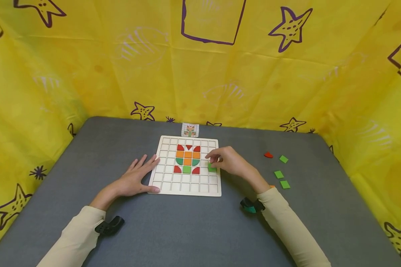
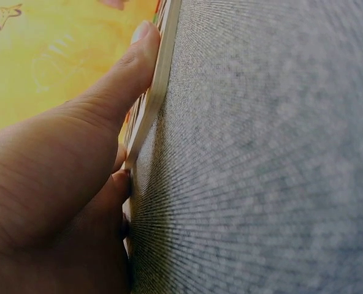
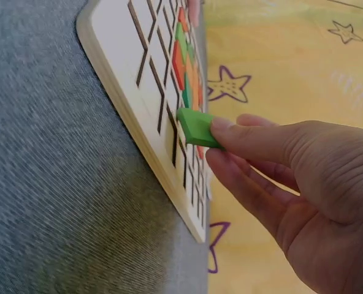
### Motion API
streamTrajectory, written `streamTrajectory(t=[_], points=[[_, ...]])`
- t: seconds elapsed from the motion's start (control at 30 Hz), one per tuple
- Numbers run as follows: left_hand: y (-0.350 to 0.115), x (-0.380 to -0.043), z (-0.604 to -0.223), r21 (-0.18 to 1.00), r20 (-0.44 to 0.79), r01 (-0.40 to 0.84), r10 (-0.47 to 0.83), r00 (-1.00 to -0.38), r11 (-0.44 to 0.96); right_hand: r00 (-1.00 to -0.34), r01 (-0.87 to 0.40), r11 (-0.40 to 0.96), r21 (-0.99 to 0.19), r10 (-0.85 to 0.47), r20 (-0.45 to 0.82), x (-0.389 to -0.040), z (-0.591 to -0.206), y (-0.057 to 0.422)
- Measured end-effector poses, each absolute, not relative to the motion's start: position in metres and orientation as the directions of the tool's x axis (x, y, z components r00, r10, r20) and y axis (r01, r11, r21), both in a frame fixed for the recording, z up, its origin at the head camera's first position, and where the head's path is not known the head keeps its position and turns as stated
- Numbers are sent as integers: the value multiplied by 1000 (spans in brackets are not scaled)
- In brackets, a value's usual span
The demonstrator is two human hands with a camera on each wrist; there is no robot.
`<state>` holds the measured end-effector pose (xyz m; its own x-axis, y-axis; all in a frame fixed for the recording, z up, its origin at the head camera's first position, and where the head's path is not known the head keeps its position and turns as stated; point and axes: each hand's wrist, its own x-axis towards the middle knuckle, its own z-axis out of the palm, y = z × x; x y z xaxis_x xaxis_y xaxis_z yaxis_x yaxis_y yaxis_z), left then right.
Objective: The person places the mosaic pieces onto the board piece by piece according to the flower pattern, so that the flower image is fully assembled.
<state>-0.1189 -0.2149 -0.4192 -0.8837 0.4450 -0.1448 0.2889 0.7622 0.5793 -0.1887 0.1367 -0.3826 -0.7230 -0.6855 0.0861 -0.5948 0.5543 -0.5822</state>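
Note:
A white wooden grid board point(image 1: 167, 178) lies on the grey table, with red, orange and green pieces set in its middle squares as a flower-like pattern. My left hand point(image 1: 133, 178) rests at the board's left edge, fingers spread, the thumb point(image 2: 132, 67) lying on its near corner. Over the board's right side, my right hand point(image 1: 230, 161) pinches a light green square tile point(image 3: 197, 127) between thumb and fingers. In the pattern's lowest row, a light green square point(image 1: 186, 169) sits between two red curved pieces.
A small pattern card point(image 1: 190, 129) showing a similar flower lies behind the board. To the right are a red piece point(image 1: 269, 155) and several green tiles, one nearest the front point(image 1: 285, 184). An orange piece point(image 1: 272, 186) shows partly behind the right sleeve. Yellow cloth point(image 1: 200, 81) surrounds the table.

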Motion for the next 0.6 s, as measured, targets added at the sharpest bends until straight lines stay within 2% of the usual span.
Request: streamTrajectory(t=[0.2,0.6], points=[[-215,-120,-420,574,-158,280,440,-884,769,-705,-606,528,-595,-703,93,-188,-388,131],[-215,-118,-418,579,-149,285,443,-884,764,-731,-558,573,-600,-682,29,-184,-394,119]])
